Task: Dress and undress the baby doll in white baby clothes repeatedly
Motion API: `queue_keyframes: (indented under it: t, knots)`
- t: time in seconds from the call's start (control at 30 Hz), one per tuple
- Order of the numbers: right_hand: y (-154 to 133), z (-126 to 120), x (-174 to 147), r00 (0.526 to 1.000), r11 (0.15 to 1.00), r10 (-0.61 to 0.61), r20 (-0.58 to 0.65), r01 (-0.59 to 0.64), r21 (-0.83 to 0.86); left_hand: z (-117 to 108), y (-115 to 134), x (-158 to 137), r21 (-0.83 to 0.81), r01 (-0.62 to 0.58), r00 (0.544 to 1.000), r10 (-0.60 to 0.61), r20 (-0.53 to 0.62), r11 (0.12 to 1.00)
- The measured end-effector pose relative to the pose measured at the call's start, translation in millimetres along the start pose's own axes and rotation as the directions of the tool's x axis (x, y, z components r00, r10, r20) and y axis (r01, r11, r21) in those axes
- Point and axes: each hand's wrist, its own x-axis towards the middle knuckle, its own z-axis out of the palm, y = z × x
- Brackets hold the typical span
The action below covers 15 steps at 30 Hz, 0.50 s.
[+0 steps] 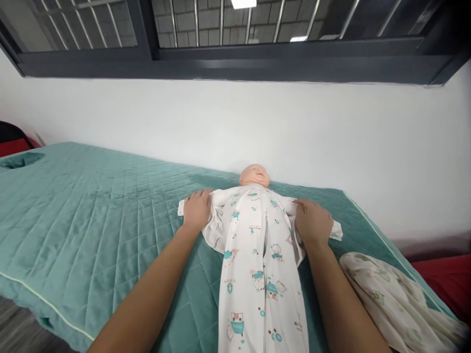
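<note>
From where I stand, the doll point(253, 174) lies on its back on the green quilted bed point(110, 220), its bald head near the wall and its body covered by a white printed outfit point(245, 245); I can't tell whether that is worn or just laid over. The outfit looks thin, soft and floppy, likely light and easy to rumple, so the sleeves or shoulder edges seem the surest places to take hold. The doll's head looks smooth and probably firmer. The long axis runs from the head by the wall straight toward the person, legs nearest, sleeves reaching out sideways. The left hand point(197, 208) lies palm down over one sleeve, fingers together, their tips hidden; the right hand point(313, 220) is curled at the other sleeve, index finger against its upper edge. Whether either is gripping, I can't tell.
</note>
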Motion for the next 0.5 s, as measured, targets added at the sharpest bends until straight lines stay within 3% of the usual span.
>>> queue_keyframes:
  t: [0.13, 0.23, 0.3, 0.33, 0.4, 0.5]
  knots:
    - [-13, -12, -4, 0.989, 0.977, -0.119, -0.090, 0.133, 0.167, 0, -1, 4, -0.047, 0.029, 1.000, -0.028, 0.007, 0.998]
    - [-56, -39, -14, 0.981, 0.904, -0.152, -0.122, 0.188, 0.384, 1, -2, 5, -0.063, 0.024, 1.000, -0.024, 0.006, 0.998]
    - [-95, -53, -19, 0.957, 0.843, -0.288, -0.017, 0.262, 0.469, 2, -4, 6, -0.072, 0.012, 1.000, -0.012, 0.000, 0.997]
    - [-115, -57, -19, 0.919, 0.818, -0.393, 0.047, 0.325, 0.475, 2, -4, 6, -0.079, 0.006, 1.000, -0.007, -0.002, 0.997]
    - [-152, -54, -17, 0.780, 0.772, -0.593, 0.200, 0.480, 0.416, 1, -6, 7, -0.094, -0.003, 1.000, 0.002, -0.003, 0.996]
    - [-192, -31, -8, 0.569, 0.692, -0.703, 0.427, 0.687, 0.222, 0, -7, 8, -0.106, 0.001, 1.000, 0.001, 0.017, 0.994]
